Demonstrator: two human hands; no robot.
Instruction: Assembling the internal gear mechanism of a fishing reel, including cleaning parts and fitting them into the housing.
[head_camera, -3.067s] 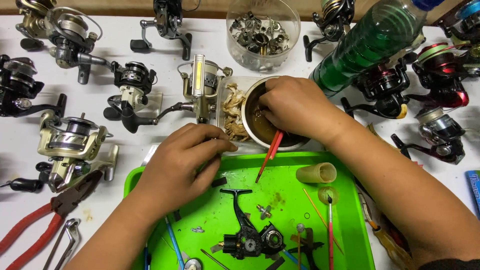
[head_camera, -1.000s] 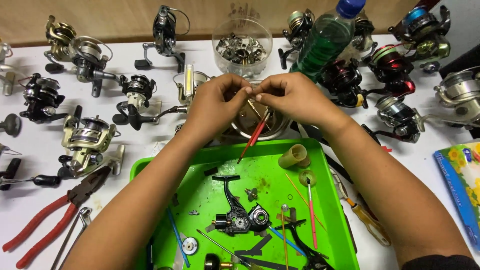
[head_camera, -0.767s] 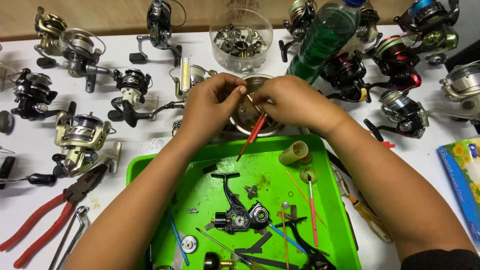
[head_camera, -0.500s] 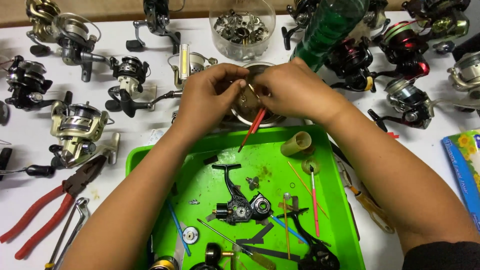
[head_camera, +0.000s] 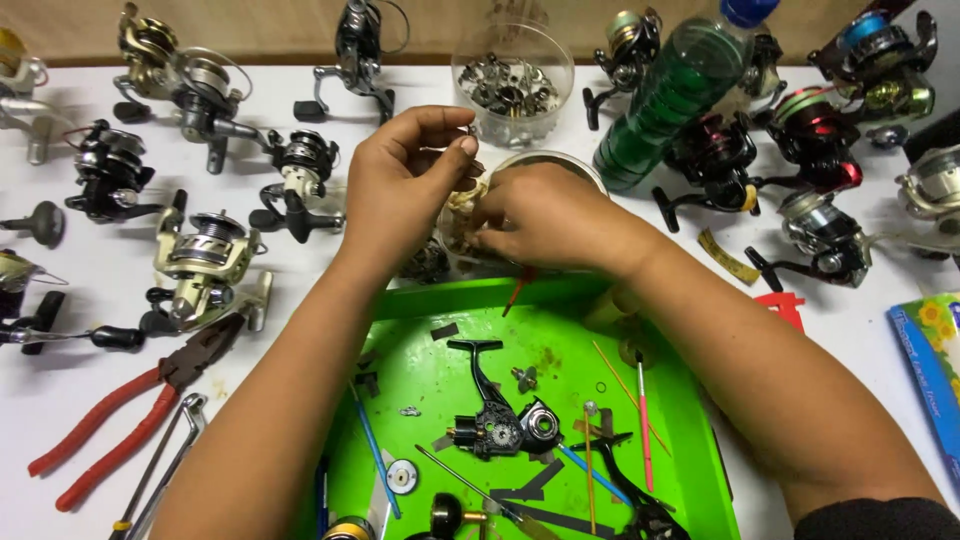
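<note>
Pinching a tiny metal part in left hand fingertips above the small bowl; right hand grasping a red tool over the bowl. Risking the part slipping among loose pieces on green tray, given the light grip.
</note>
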